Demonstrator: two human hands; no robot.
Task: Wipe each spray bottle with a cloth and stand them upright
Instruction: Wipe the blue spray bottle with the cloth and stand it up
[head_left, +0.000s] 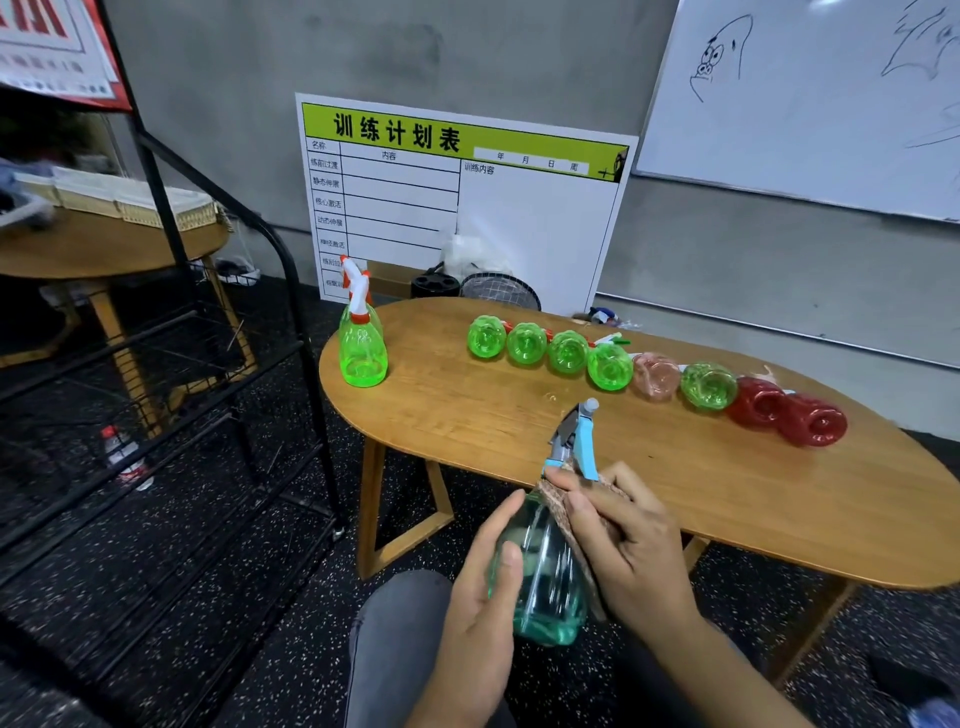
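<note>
My left hand (480, 592) grips a teal spray bottle (545, 566) with a light blue trigger head, held off the near edge of the wooden table (519, 436). My right hand (623, 535) presses a brown cloth (558, 506) against the bottle's neck and side. One green spray bottle (362, 343) with an orange and white head stands upright at the table's left end. Several bottles lie on their sides in a row along the far edge: green ones (525, 343), a pink one (657, 376) and two red ones (813, 420).
A black metal rack (218, 332) stands to the left, with a round table (104, 244) and baskets behind it. A printed board (457, 208) leans on the wall behind a small fan (498, 291). My knee (400, 623) is below the bottle.
</note>
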